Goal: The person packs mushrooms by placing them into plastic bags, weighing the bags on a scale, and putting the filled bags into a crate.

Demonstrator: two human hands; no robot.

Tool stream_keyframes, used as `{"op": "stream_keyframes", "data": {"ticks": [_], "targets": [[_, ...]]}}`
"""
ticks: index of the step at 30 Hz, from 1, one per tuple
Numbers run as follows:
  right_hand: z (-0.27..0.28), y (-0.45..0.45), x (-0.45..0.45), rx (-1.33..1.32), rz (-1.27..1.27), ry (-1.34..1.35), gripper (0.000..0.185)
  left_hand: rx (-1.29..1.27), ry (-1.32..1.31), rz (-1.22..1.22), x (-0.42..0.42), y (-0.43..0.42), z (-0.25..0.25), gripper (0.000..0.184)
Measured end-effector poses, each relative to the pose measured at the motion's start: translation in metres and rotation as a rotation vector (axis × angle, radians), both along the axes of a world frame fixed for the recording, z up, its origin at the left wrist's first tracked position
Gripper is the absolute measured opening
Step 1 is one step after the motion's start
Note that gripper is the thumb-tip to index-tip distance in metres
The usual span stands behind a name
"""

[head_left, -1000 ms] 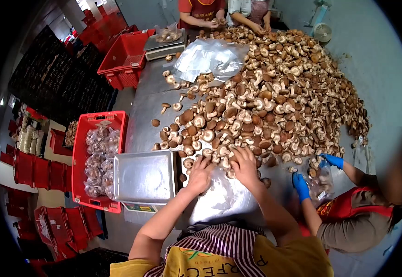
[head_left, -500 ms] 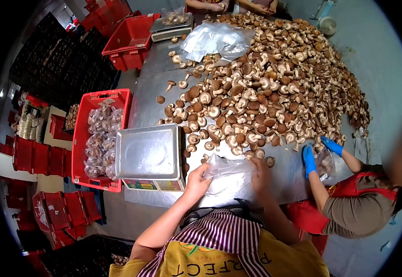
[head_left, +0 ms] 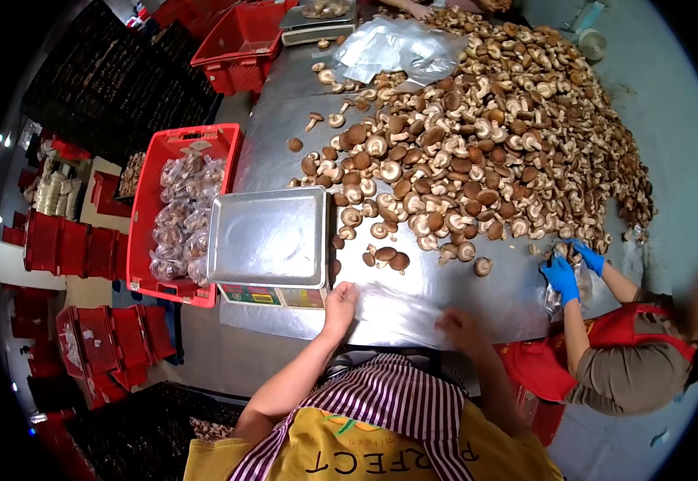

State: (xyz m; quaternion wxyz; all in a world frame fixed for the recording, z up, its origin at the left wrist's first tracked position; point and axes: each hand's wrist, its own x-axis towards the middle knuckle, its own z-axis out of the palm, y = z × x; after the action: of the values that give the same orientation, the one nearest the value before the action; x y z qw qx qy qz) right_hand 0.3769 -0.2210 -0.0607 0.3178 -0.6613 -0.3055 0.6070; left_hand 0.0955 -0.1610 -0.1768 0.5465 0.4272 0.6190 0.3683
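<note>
A clear plastic bag (head_left: 395, 311) is stretched out flat and low over the steel table's near edge, with nothing visible inside it. My left hand (head_left: 341, 309) pinches its left end, beside the scale. At the other end, my right hand (head_left: 463, 330) is smeared by motion, its fingers closed at the bag's edge. Just beyond the bag lie several loose mushrooms (head_left: 386, 257), and behind them spreads a large heap of brown-capped mushrooms (head_left: 477, 152).
A flat-topped scale (head_left: 269, 240) stands left of my hands, next to a red crate (head_left: 232, 172) of bagged mushrooms (head_left: 174, 216). More plastic bags (head_left: 393, 48) lie at the far side. To my right, a co-worker's blue-gloved hands (head_left: 561, 279) handle a bag.
The bag has gone from bunched up to drawn out sideways as my right hand moved right and down. My view has shifted slightly. The co-worker's gloved hand has moved over their bag.
</note>
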Motion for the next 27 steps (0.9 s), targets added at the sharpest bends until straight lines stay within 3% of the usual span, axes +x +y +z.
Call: {"op": "stream_keyframes", "data": {"ticks": [2,4,6,8,9,11,15,18,20,22,24,27], "targets": [[-0.02,-0.016,0.008,0.16,0.525,-0.313,0.022,-0.022,-0.086,0.08,-0.001,0.001,0.002,0.01],[-0.033,-0.021,0.01,0.02,0.417,-0.207,0.025,-0.34,-0.49,0.304,0.007,-0.001,0.023,0.011],[-0.042,-0.026,0.019,-0.128,0.307,-0.103,0.028,-0.456,-0.601,0.401,0.006,-0.008,0.038,0.014],[-0.049,-0.03,0.031,0.641,0.336,-0.484,0.034,-0.684,-0.947,0.355,-0.001,-0.016,0.034,0.017],[-0.042,-0.024,0.028,0.64,0.338,-0.486,0.034,-0.685,-0.95,0.356,-0.001,-0.019,0.037,0.017],[-0.022,-0.003,0.018,0.022,-0.627,1.088,0.037,-0.802,-1.004,0.313,-0.001,-0.025,0.053,0.023],[-0.033,0.006,0.025,0.198,-0.547,1.283,0.041,-0.799,-1.151,0.34,-0.002,-0.036,0.034,0.03],[-0.103,-0.006,0.023,0.14,-0.581,1.164,0.041,-0.7,-1.279,0.395,-0.003,-0.035,0.014,0.034],[-0.134,-0.011,0.013,-0.018,-0.691,1.369,0.039,-0.639,-1.333,0.411,0.002,-0.029,0.02,0.037],[-0.139,-0.015,0.004,-0.099,-0.56,1.568,0.041,-0.718,-1.166,0.579,0.011,-0.021,0.044,0.044],[-0.143,-0.012,-0.005,-0.158,-0.561,1.497,0.043,-0.702,-1.162,0.486,0.005,-0.017,0.011,0.045],[-0.151,0.013,-0.015,-0.169,-0.605,1.281,0.046,-0.571,-0.756,0.417,0.01,0.014,-0.013,0.044]]}}
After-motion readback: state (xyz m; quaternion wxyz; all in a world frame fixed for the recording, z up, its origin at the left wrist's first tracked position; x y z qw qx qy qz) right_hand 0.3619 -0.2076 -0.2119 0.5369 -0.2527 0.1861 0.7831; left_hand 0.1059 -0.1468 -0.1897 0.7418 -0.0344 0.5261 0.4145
